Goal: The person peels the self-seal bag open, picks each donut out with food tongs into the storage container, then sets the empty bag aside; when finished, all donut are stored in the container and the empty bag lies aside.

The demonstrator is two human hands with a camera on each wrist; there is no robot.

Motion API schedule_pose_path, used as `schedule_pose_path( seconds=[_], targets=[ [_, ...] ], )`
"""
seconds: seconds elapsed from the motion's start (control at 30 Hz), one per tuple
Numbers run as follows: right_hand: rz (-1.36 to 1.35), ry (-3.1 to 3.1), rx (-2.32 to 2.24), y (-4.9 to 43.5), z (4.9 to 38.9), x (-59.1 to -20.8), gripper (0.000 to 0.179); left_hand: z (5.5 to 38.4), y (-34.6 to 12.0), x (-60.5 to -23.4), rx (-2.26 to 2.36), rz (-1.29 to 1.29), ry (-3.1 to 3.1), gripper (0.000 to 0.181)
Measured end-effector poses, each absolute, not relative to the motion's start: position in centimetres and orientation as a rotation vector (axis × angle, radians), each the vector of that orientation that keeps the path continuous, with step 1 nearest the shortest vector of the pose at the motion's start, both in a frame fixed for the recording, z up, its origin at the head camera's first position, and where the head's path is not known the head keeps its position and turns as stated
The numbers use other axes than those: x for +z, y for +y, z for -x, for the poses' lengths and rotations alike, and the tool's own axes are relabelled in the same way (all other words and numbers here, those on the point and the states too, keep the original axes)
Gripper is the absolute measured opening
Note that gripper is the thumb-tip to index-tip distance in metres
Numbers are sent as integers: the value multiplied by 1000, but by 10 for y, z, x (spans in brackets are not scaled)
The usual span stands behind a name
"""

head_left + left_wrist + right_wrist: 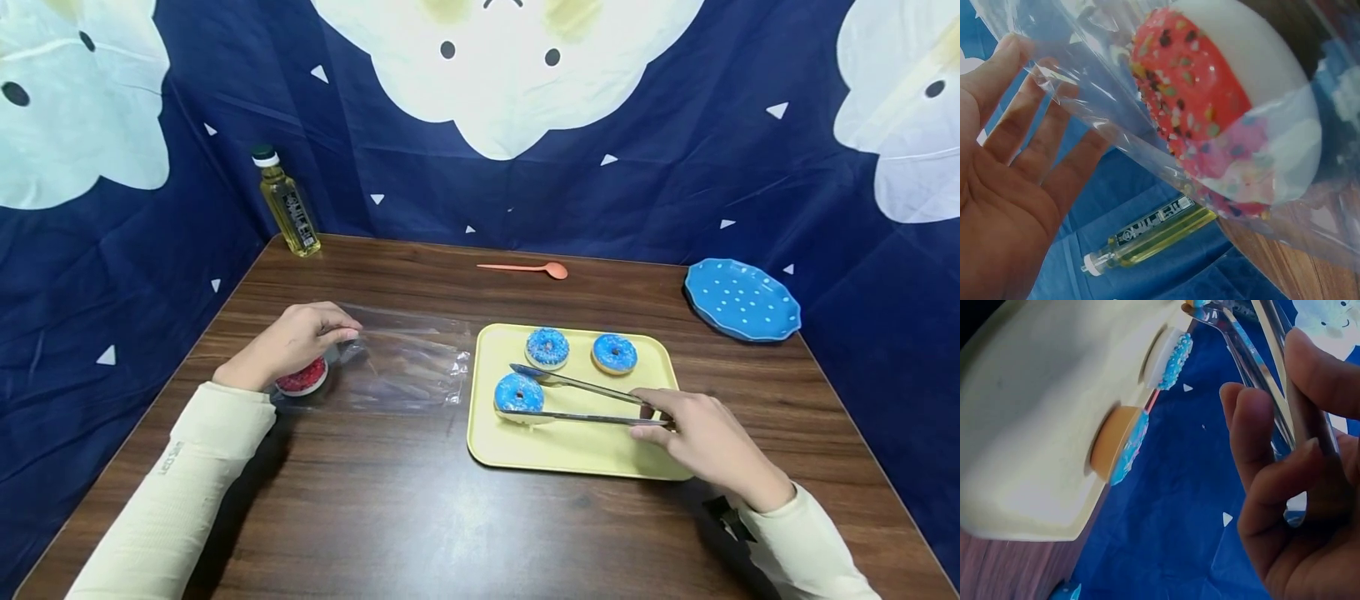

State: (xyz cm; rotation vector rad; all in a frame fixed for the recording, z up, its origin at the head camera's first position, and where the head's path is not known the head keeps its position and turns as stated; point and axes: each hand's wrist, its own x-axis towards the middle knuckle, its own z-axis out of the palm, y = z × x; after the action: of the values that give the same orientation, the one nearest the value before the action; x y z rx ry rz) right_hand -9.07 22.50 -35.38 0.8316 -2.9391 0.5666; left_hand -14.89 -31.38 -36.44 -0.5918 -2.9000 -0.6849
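Observation:
My left hand (307, 333) pinches the edge of a clear plastic bag (405, 358) lying flat on the table. A red-iced donut with sprinkles (1185, 94) shows through the film in the left wrist view; the hand and wrist partly cover it in the head view. My right hand (708, 437) grips metal tongs (588, 386) over a yellow tray (570, 454). Their spread tips lie on either side of the nearest blue-iced donut (517, 382); whether they touch it I cannot tell. Behind it on the tray sit two more blue donuts, a left one (547, 346) and a right one (615, 352).
An oil bottle (291, 208) stands at the table's back left corner. Along the back edge lies an orange spoon (525, 267). Stacked blue dotted plates (742, 300) sit at the back right. A dark blue patterned cloth (420, 183) hangs round the table (375, 500).

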Motion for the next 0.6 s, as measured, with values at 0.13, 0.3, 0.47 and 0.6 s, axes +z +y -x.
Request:
schedule_pose_path(
  seconds=[0.13,0.3,0.47,0.6],
  targets=[
    [-819,-2956,568,231,89,-351,42,149,-313,-364,-687,585,-2905,16],
    [-816,-2961,543,239,87,-348,43,150,-314,-364,-671,589,-2899,16],
    [-831,-2978,512,247,84,-346,44,150,-313,-364,-693,583,-2906,16],
    [-833,-2984,502,253,82,-345,44,150,-313,-364,-697,587,-2904,16]
  ],
)
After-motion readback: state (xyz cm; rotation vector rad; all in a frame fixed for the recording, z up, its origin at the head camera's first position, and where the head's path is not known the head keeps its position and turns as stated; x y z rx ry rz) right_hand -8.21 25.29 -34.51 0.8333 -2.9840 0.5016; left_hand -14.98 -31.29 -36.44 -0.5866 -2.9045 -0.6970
